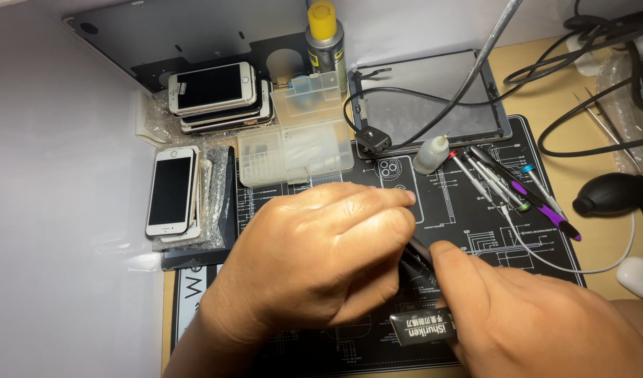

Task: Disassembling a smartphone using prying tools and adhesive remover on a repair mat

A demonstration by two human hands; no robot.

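While hands (314, 259) meet, black mat (468, 231) beneath

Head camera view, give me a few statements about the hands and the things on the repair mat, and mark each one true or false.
1. Both hands meet over the black repair mat. True.
2. The right hand holds a red hammer. False: it holds a small dark tool with a label.
3. Phones lie stacked to the left of a clear plastic parts box. True.
4. The bottle with the yellow cap lies flat on the mat. False: it stands upright behind the box.
5. The left hand rests on the black rubber air blower. False: the blower lies apart, at the right.
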